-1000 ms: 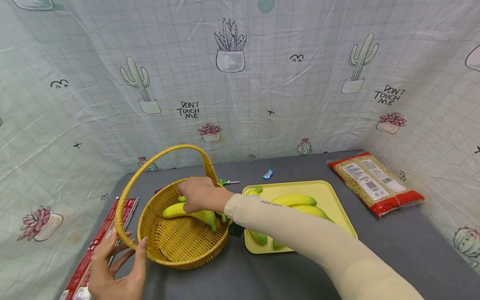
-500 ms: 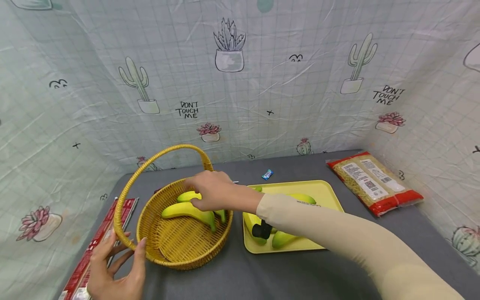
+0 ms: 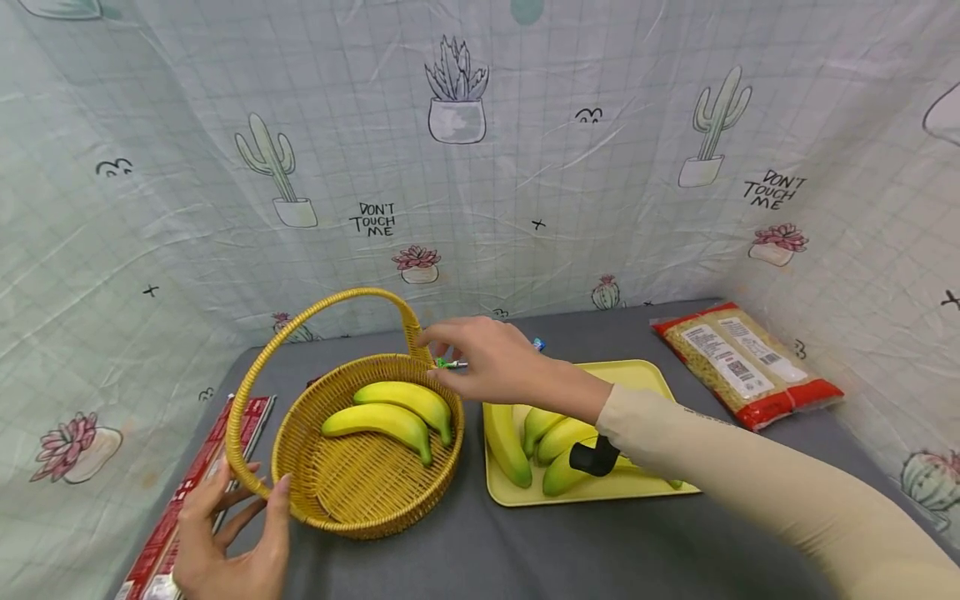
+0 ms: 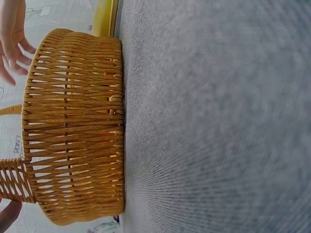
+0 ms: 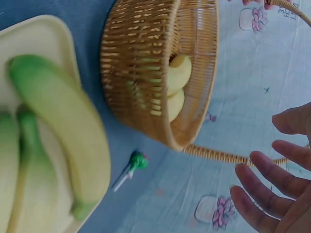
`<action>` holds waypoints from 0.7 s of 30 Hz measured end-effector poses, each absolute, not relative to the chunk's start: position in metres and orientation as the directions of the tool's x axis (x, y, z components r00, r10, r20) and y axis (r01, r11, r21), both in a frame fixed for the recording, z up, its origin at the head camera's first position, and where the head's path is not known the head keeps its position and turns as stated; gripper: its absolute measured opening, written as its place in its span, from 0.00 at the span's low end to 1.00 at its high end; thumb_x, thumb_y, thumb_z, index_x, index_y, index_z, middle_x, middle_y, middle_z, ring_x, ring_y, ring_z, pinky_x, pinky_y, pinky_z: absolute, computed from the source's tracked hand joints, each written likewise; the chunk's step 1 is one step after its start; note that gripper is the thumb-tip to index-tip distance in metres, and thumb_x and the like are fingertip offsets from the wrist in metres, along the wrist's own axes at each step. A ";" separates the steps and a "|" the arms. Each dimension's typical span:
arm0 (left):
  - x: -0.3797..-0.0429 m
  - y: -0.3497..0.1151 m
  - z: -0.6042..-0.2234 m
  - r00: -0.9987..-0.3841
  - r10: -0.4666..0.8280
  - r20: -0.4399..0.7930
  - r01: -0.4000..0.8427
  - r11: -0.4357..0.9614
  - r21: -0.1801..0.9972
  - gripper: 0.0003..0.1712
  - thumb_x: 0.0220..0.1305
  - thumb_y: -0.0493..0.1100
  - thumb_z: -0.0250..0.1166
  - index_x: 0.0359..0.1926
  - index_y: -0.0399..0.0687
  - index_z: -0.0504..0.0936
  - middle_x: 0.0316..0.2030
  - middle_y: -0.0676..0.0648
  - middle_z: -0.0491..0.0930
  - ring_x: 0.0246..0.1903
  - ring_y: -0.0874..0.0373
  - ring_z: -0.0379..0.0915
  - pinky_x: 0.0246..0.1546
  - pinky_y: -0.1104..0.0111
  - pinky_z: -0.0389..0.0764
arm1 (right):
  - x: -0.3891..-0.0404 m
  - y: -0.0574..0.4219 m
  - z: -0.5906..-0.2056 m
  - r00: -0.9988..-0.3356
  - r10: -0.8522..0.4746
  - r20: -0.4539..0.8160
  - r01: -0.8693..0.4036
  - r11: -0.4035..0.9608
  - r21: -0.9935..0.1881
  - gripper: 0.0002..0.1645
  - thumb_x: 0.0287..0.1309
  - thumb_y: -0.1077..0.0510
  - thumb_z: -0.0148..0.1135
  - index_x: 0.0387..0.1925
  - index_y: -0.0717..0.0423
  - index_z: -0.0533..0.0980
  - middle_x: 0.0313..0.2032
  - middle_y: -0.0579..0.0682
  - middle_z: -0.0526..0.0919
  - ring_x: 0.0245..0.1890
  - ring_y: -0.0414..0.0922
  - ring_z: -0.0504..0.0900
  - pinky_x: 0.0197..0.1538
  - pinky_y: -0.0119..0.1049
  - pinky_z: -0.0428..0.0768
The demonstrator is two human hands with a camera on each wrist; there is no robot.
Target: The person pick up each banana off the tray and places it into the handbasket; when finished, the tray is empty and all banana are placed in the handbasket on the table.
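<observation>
A yellow wicker basket point(image 3: 354, 492) with a tall hoop handle stands on the left of the table. Two bananas point(image 3: 375, 423) lie side by side in it. My left hand point(image 3: 236, 537) holds the basket at the near foot of its handle, thumb toward the rim. To the right, a pale yellow tray point(image 3: 651, 375) carries several bananas point(image 3: 506, 446), partly hidden by my right forearm. My right hand point(image 3: 487, 358) is in the air between basket and tray, fingers loosely spread and holding nothing, as the right wrist view also shows.
A green-topped lollipop point(image 5: 140, 160) lies behind the basket and tray. A small blue wrapped candy point(image 3: 539, 343) is farther back. The red-edged bag point(image 3: 750, 362) of pale dry food lies at the right. Long red packages point(image 3: 187, 508) line the left edge.
My right hand has let go of a banana in the basket and moved right, out over the rim. Both bananas in the basket now show fully. My left hand stays put.
</observation>
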State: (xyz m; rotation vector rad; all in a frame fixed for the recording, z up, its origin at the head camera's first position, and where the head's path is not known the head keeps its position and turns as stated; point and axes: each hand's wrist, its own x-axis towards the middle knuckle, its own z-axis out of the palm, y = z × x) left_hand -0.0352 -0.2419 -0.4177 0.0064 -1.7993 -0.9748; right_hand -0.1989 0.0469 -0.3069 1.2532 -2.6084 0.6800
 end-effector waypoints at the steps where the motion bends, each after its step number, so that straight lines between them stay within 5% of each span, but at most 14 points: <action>1: -0.035 -0.242 -0.418 -0.458 -0.426 0.780 0.427 0.665 0.613 0.40 0.46 0.16 0.77 0.63 0.26 0.78 0.51 0.52 0.81 0.44 0.69 0.80 0.44 0.84 0.80 | -0.199 0.052 -0.307 -0.635 -0.692 0.345 -0.772 0.544 -0.329 0.20 0.70 0.50 0.69 0.61 0.41 0.82 0.46 0.39 0.86 0.42 0.36 0.83 0.34 0.33 0.83; 10: -0.036 -0.243 -0.421 -0.461 -0.429 0.777 0.423 0.664 0.617 0.40 0.46 0.16 0.77 0.64 0.26 0.78 0.51 0.43 0.82 0.44 0.67 0.80 0.44 0.83 0.81 | -0.197 0.094 -0.310 -0.664 -0.648 0.372 -0.747 0.562 -0.355 0.22 0.69 0.52 0.71 0.62 0.43 0.82 0.51 0.41 0.86 0.48 0.41 0.85 0.39 0.38 0.85; 21: -0.033 -0.241 -0.420 -0.457 -0.439 0.774 0.400 0.675 0.620 0.41 0.45 0.15 0.77 0.64 0.26 0.78 0.51 0.52 0.81 0.44 0.68 0.80 0.44 0.84 0.80 | -0.200 0.139 -0.328 -0.701 -0.616 0.359 -0.712 0.576 -0.402 0.23 0.67 0.56 0.74 0.62 0.47 0.82 0.53 0.43 0.86 0.46 0.40 0.84 0.44 0.40 0.87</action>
